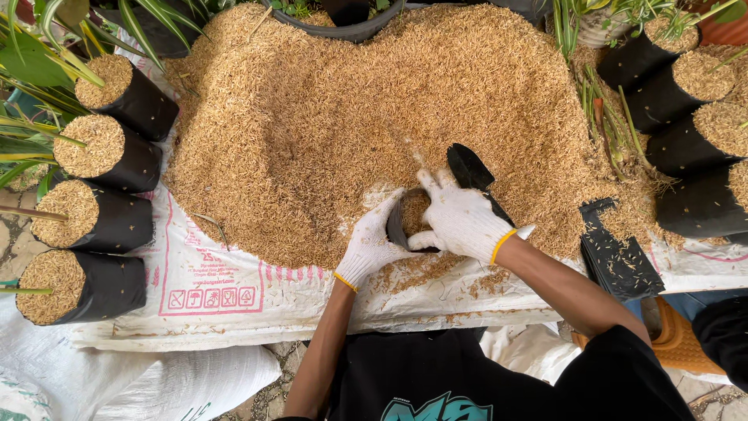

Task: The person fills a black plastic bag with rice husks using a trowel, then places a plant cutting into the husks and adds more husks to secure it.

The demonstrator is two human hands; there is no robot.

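I note a large tan heap of dry rice husks point(374, 117) spread over a white woven plastic sack point(234, 296) with pink printing, filling the upper middle of the frame. At the lower edge of the heap, just below centre, sits a small black plastic grow bag point(405, 222), mouth open and partly filled with husk.

My left hand point(372, 243), in a white knit glove with a yellow cuff, is curled round the bag's left wall, gripping it from the outside. My right hand point(463, 218), gloved the same, lies over the bag's right rim with fingers bent, pinching the black plastic edge; a flap of the bag point(469, 168) sticks up just above these fingers. The bag lies between the two hands, touching both.

A flat empty black bag point(615, 257) lies to the right, near my right forearm. Filled black bags of husk point(93, 210) stand in a column at left frame, and more filled bags point(693, 117) at upper right. Green leaves point(47, 47) show upper left.
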